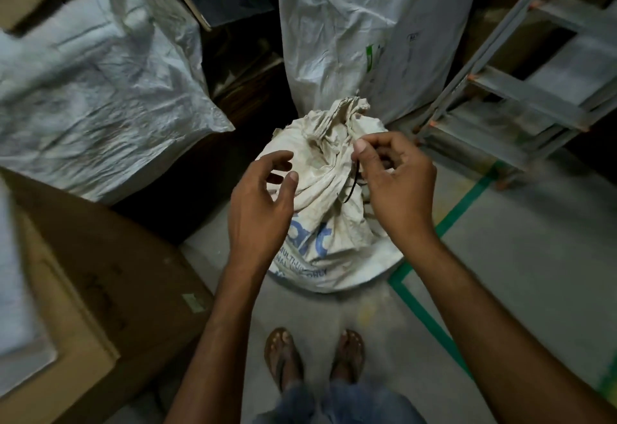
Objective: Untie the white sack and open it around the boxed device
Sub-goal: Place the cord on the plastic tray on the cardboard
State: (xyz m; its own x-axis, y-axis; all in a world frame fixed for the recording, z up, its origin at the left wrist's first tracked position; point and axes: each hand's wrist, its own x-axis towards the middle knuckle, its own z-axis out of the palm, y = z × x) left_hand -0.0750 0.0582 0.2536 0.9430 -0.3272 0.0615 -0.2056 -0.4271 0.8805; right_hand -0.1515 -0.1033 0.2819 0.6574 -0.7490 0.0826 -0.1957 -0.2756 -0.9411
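Right hand (397, 186) pinches black tie (351, 187) on sack (325, 213); left hand (260, 210) spread.

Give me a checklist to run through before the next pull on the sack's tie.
1. Right hand pinching the black tie: ok.
2. Neck of the white sack undone: not ok, it is bunched shut above the tie.
3. Left hand steadying the sack: not ok, it is open and grips nothing.
4. Tie loosened: cannot tell, the right hand's fingers hide where it wraps.
5. Sack resting stably on the floor: ok.
6. Boxed device inside: cannot tell, the sack hides it.
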